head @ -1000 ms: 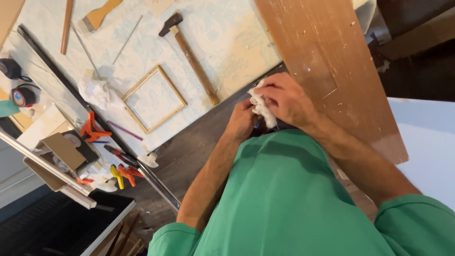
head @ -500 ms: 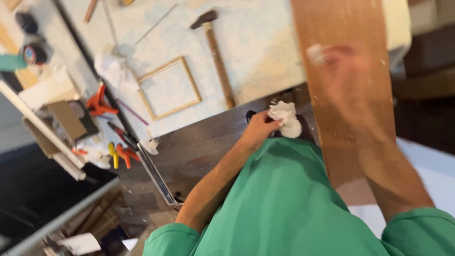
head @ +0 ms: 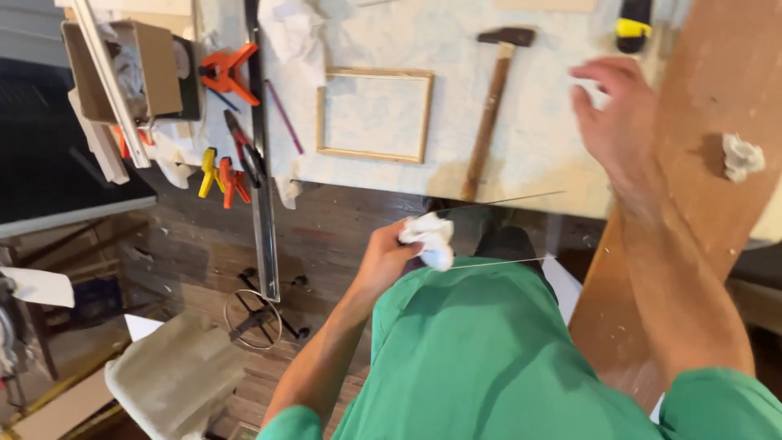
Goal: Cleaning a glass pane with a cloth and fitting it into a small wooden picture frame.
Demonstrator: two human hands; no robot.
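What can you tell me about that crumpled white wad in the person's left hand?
The crumpled white wad, seemingly paper or cloth, is bunched into soft folds. The left hand clutches it from the left, its fingers wrapped over one side, leaving most exposed. It is held in the air just before the green shirt, below the worktable's near edge.

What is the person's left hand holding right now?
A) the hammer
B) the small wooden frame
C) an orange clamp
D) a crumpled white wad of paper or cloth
D: the left hand grips a crumpled white wad down by the green shirt, while the hammer, orange clamp and wooden frame lie untouched on the table.
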